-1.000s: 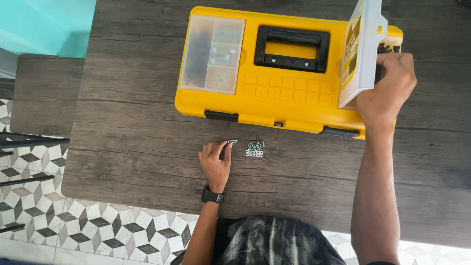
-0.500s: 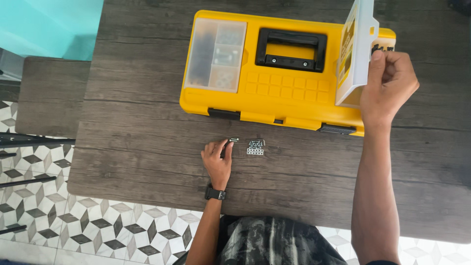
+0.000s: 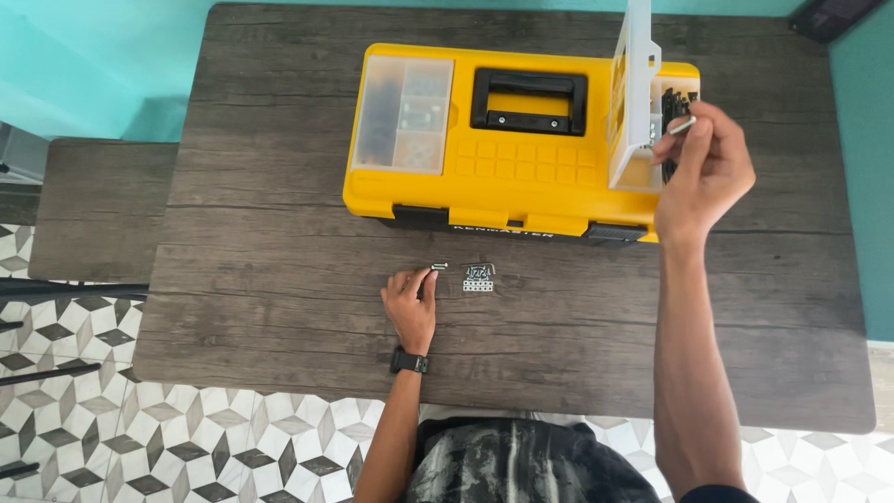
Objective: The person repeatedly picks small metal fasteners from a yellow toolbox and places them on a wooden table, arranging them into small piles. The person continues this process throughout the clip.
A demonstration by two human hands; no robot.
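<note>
Counter [image 3: 279, 242]: dark wood, matt, rough grain; toolbox [image 3: 521, 177]: glossy yellow plastic, clear plastic lid [image 3: 636, 84]; screw [image 3: 683, 125] and small parts [image 3: 479, 278]: shiny metal.

A dark wooden table [image 3: 279, 186] stands on patterned tile floor [image 3: 186, 447] — a bench [image 3: 93, 205] sits beside it. Teal wall [image 3: 74, 56] behind.

small silver screw [image 3: 682, 125], pinched above toolbox [image 3: 521, 149]
</note>
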